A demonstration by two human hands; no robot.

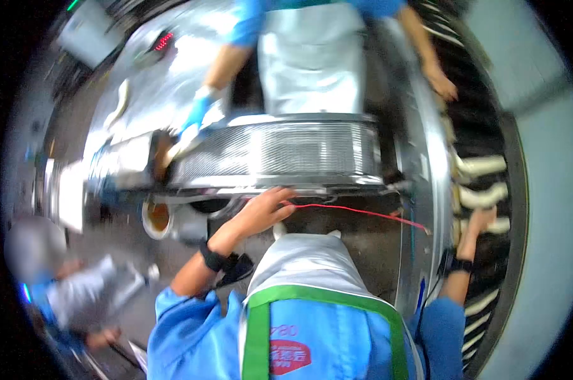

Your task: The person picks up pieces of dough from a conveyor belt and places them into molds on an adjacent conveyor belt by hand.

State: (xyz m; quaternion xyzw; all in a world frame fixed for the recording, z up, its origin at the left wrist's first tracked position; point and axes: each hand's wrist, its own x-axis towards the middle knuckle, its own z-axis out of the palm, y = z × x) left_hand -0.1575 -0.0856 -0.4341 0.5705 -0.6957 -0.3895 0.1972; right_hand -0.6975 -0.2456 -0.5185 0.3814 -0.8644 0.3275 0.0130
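On the near edge of a metal mesh chute (292,152), my left hand (262,212) rests palm down, fingers apart and holding nothing. At the right, my right hand (482,220) has its fingers round a pale, elongated piece (501,225) on a dark conveyor belt (489,256). Two similar pieces, one bent (485,195) and one straighter (482,166), lie just beyond that hand. What the pieces are cannot be made out. A thin red cord (362,210) runs from beside my left hand toward the belt's frame.
Across the chute stands a co-worker in a white apron (313,57), with a blurred gloved hand (191,130) at the chute's left end and a bare hand (443,83) by the belt. Another person (87,291) is at lower left. A white container (156,218) holds brownish contents.
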